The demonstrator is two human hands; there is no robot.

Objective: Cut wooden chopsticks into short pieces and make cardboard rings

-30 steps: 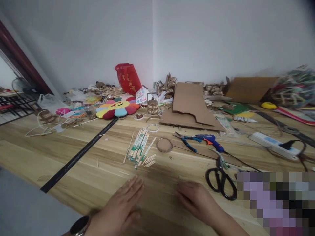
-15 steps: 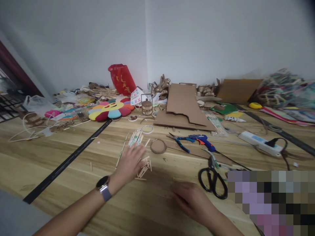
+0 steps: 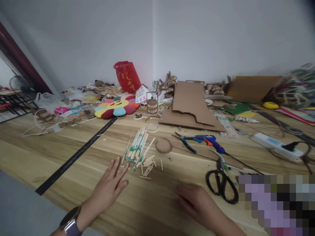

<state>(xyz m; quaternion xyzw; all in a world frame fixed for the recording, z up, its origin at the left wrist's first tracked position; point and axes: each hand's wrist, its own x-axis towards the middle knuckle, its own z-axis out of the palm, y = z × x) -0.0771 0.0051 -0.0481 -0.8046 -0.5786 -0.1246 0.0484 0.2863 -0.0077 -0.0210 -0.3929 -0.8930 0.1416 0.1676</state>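
Note:
My left hand (image 3: 108, 185), with a watch on the wrist, lies flat on the wooden table with fingers spread, just left of the sticks. Beyond its fingertips are packs of wooden sticks in green-printed wrappers (image 3: 137, 144). Several short cut sticks (image 3: 148, 165) lie in a loose pile to their right. My right hand (image 3: 193, 200) rests on the table near the front, its fingers curled together; what they hold, if anything, is hidden. Between the packs and the pliers (image 3: 185, 142) lies a round cardboard disc with a dark braided rim (image 3: 163, 145). Black-handled scissors (image 3: 221, 183) are right of my right hand.
A blue glue gun (image 3: 210, 141) and a white power strip (image 3: 277, 147) lie on the right with cables. Cardboard sheets (image 3: 188, 101), a small lidded basket (image 3: 152, 105), a flower cushion (image 3: 116, 106) and a red bag (image 3: 127, 77) stand behind.
My left hand has moved left and nearer to me, off the stick packs, which now show fully. My right hand stays curled in about the same place. The view has shifted slightly left.

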